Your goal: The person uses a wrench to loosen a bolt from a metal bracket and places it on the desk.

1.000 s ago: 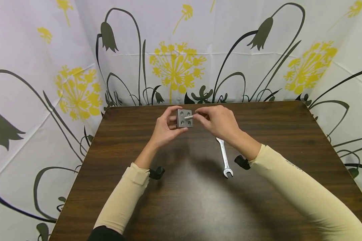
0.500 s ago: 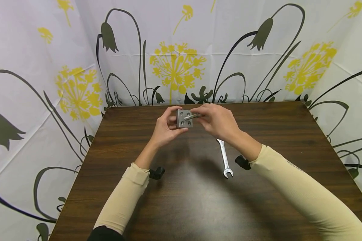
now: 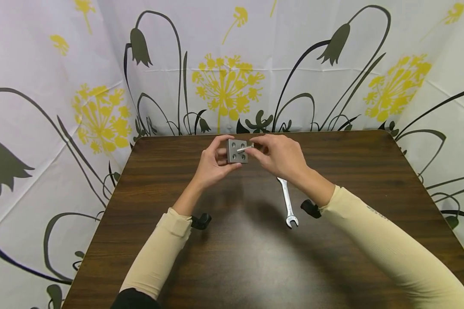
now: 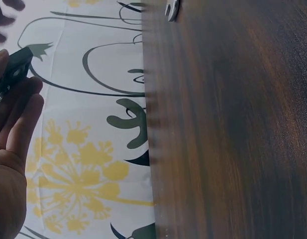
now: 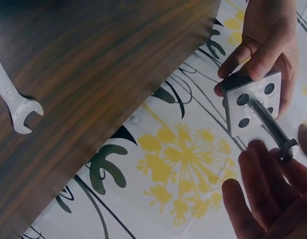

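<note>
My left hand point(image 3: 210, 165) holds a square grey metal block point(image 3: 236, 159) by its edges, fingers behind and thumb at the lower edge. Round holes sit near the block's corners. A long threaded bolt point(image 5: 270, 123) stands out of the middle of the block's face, its hex head outward, as the right wrist view shows. Thumb and forefinger of my right hand point(image 3: 284, 155) pinch the bolt at its head end. The left wrist view shows only part of the block point(image 4: 16, 64), dark and at the edge. Both hands are raised above the far part of the table.
A silver open-ended wrench point(image 3: 287, 197) lies on the dark wooden table point(image 3: 232, 257), below my right hand. Behind the table's far edge hangs a white curtain point(image 3: 286, 47) with yellow and grey flowers. Black wrist mounts point(image 3: 201, 221) stick out under both forearms.
The right fingers stretched forward along the bolt, then drew back to a pinch at its head end. The left hand and the block have hardly moved; the wrench lies as before.
</note>
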### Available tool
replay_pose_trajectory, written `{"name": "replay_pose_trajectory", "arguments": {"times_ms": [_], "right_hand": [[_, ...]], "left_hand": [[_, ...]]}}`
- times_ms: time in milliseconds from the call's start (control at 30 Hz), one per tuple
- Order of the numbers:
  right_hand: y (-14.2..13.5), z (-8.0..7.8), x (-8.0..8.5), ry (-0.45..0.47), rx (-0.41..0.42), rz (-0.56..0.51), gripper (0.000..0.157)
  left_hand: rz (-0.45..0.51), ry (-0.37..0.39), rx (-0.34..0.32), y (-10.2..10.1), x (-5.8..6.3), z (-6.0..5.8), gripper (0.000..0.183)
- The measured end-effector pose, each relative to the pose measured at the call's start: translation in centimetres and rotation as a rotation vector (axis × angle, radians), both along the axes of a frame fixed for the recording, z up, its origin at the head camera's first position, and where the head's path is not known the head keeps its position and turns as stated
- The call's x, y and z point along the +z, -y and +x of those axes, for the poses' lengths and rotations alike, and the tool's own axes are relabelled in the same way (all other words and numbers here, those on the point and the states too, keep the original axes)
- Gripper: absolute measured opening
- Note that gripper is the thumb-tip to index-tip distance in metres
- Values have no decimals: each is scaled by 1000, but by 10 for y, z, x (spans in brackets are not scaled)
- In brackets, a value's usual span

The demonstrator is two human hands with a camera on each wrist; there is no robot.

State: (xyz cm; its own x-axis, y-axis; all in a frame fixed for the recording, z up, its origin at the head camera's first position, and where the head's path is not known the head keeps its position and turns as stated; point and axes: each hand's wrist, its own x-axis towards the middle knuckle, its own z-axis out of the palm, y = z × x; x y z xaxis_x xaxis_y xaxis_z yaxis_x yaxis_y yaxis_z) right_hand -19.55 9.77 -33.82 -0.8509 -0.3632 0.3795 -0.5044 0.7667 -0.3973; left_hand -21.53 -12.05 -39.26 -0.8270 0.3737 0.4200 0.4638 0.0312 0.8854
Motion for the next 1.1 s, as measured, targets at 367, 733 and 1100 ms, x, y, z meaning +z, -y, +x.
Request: {"name": "replay_pose_trajectory", "arguments": {"times_ms": [367, 733, 1100], "right_hand": [[1, -1, 2, 25, -28, 6, 32], [0, -1, 2, 6, -26, -1, 28], [-1, -1, 3, 3, -18, -3, 29]], "left_hand": [[-24, -1, 16, 0, 2, 2, 69], [-21, -8, 14, -1, 2, 1, 69], [-15, -1, 13, 0, 2, 2, 68]]}}
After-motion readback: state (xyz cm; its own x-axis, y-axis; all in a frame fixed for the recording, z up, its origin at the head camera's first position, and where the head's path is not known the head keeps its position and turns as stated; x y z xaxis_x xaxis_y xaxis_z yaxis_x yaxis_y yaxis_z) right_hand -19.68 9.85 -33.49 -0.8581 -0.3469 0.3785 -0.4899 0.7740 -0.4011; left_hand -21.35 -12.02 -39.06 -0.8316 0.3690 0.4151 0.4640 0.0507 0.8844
